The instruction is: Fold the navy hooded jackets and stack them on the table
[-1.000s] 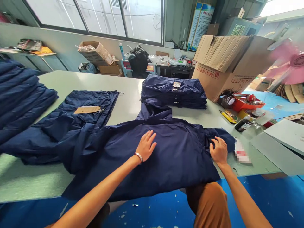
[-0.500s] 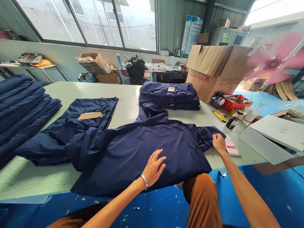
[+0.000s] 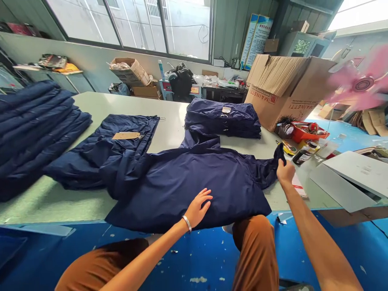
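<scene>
A navy jacket (image 3: 188, 173) lies spread on the pale green table (image 3: 121, 103), its hood pointing to the far side and its hem at the near edge. My left hand (image 3: 199, 207), with a silver bracelet at the wrist, rests on the lower middle of the jacket with its fingers apart. At the right, my right hand (image 3: 285, 171) is closed on the end of the jacket's sleeve, and the cuff sticks up above the fist. Left of the jacket is a folded navy garment (image 3: 87, 155) with a brown tag (image 3: 126, 136) on it.
Stacked navy garments (image 3: 33, 129) stand at the far left, and a folded navy pile (image 3: 222, 119) lies behind the hood. On the right are a large carton (image 3: 285, 93), a red basket (image 3: 309, 131), a dark bottle (image 3: 304, 152), a white box (image 3: 357, 173) and a pink fan (image 3: 362, 83).
My right hand has turned and raised the sleeve end, so the cuff now points up. My left hand stays on the jacket. The camera view has shifted slightly.
</scene>
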Tool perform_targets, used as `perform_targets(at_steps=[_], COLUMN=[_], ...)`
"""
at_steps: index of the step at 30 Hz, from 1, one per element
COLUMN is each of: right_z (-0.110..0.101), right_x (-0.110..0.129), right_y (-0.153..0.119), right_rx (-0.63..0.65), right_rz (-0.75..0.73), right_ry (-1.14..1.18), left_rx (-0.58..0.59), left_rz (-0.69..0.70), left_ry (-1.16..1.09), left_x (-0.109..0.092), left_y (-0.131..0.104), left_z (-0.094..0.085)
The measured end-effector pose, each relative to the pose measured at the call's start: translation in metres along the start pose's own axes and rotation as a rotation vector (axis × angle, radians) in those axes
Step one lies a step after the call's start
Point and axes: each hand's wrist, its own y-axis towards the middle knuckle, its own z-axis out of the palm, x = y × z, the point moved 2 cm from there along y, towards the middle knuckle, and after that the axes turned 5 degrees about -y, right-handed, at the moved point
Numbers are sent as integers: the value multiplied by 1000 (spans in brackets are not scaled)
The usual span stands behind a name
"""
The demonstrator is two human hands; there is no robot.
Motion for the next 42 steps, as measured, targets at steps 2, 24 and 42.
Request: perform_targets(at_steps=[2,24,42], right_z=[-26,65,95], right_x=[26,91,11], right_y=[8,-197,-165], right_rx=[-128,286,251], right_rz=[-82,-781,-630], right_ry=[135,3,-85], left_rx=[-11,-275,-582], left_rz=[-40,-870,-894], left_ry=[-70,-1049,-347], left_x=[-4,21,64], left_y=[3,-5,0], left_z=[-1,-128,-195])
